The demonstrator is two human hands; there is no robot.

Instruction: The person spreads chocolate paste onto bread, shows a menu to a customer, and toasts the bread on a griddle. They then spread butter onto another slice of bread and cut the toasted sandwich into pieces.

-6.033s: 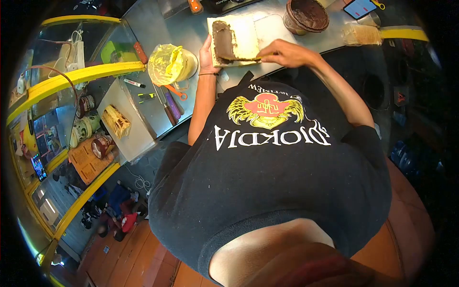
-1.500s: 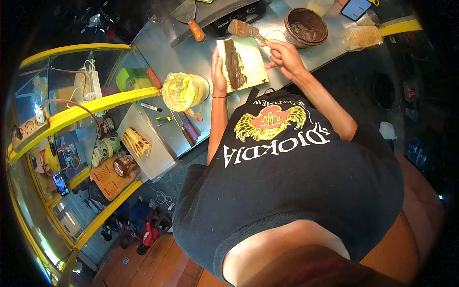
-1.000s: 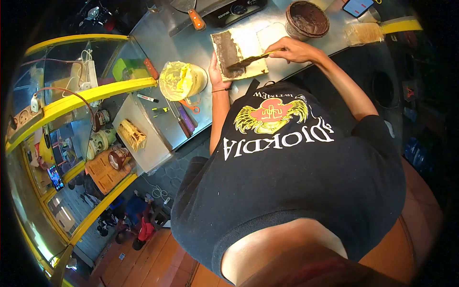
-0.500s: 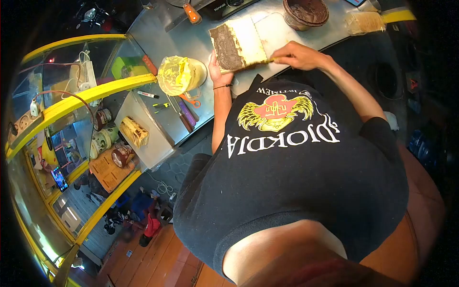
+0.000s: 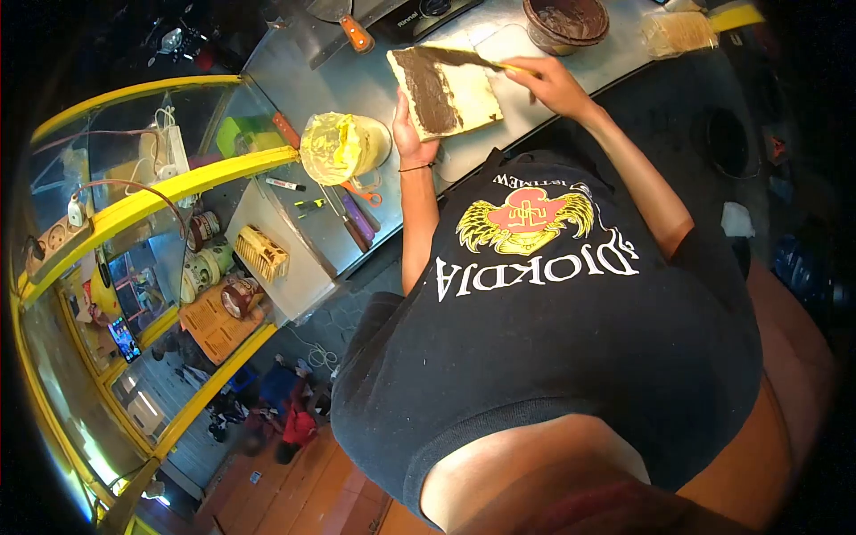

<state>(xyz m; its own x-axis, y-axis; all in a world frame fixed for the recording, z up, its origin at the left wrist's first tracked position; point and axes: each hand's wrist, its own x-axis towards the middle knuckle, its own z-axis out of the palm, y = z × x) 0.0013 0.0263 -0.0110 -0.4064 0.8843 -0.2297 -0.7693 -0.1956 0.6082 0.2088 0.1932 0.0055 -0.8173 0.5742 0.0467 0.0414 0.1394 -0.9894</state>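
A slab of pale bread (image 5: 477, 96) is tilted above the metal counter, with dark chocolate spread (image 5: 432, 98) over its left part. My left hand (image 5: 414, 141) grips the bread by its left near edge. Closed around the yellow handle of a spreading knife (image 5: 465, 59), my right hand (image 5: 555, 86) is at the slab's right side. The chocolate-coated blade lies across the top part of the bread. Beyond my right hand stands a brown tub of chocolate spread (image 5: 584, 40). Left of my left hand is a tub of yellow spread (image 5: 343, 150).
A stove (image 5: 426, 13) and an orange-handled scraper (image 5: 358, 36) are at the counter's back. Orange scissors (image 5: 364, 194) and a purple-handled tool (image 5: 358, 217) lie by the yellow tub. Wrapped bread (image 5: 679, 36) sits far right. A yellow-framed glass case (image 5: 205, 181) borders the left.
My right hand has moved away from my body, taking the knife from the bread's near edge to its top part. Chocolate now reaches further right along the top.
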